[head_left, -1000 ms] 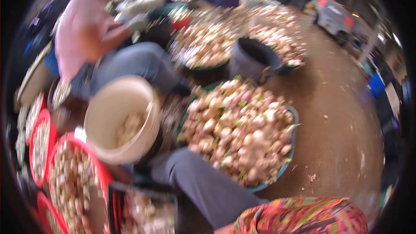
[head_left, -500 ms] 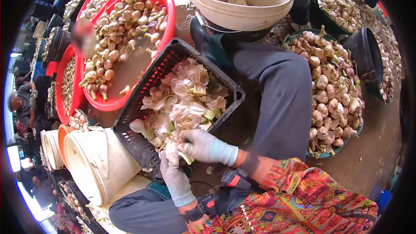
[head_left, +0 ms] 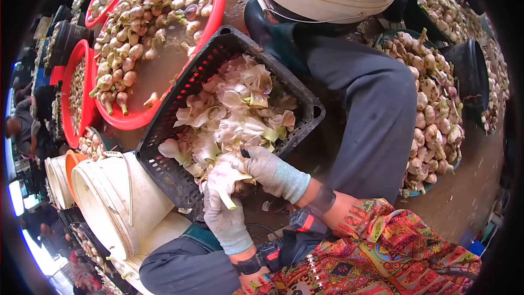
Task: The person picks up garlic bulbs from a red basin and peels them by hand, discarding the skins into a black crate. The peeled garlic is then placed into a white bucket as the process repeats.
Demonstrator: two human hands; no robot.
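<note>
A garlic bulb (head_left: 222, 177) with a green-white stem pointing down is held over the near edge of a black crate (head_left: 164, 177). My left hand (head_left: 225, 218), in a pale glove, is closed round the bulb from below. My right hand (head_left: 275, 173), also gloved, is bent at the bulb's right side, with a small dark thing (head_left: 245, 153) at its fingertips; its other fingers are partly hidden. Loose papery garlic skins (head_left: 234, 114) fill much of the crate.
Red basins of garlic (head_left: 221, 0) stand at upper left, white buckets (head_left: 112, 202) at lower left. A large white bucket (head_left: 333, 3) is beyond the crate. Piled garlic (head_left: 434, 125) lies right of my bent leg (head_left: 374, 125). A person (head_left: 24, 125) is at far left.
The bulb now shows more fully, its stem hanging lower. My right hand has shifted slightly right and up from the left hand, and the dark thing at its fingertips is now visible. The view has shifted.
</note>
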